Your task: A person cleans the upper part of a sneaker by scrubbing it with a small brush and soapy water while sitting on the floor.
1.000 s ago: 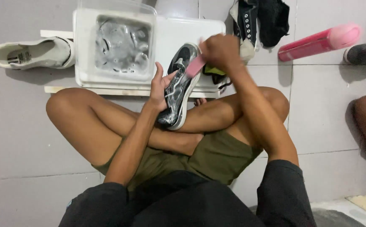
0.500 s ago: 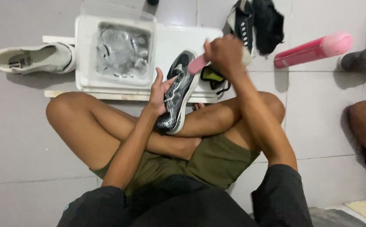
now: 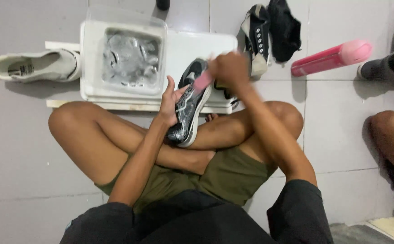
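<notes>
While the person sits cross-legged on the tiled floor (image 3: 29, 149), the left hand (image 3: 169, 101) grips the side of a black shoe (image 3: 189, 106) propped sole-up on the legs, its toe reaching the near edge of a white board (image 3: 197, 47). The right hand (image 3: 229, 68) is closed around a pink brush (image 3: 202, 81) touching the shoe's sole. A tub of soapy water (image 3: 124, 58) sits on the board's left part; a pale shoe (image 3: 32, 67) lies at its left edge.

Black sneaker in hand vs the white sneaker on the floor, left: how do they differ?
The black sneaker is dark, wet with suds, tilted and held by the left hand while the right hand works a pink brush on it. The white sneaker is pale, untouched, flat on the tiles. Both are low-cut shoes.
</notes>
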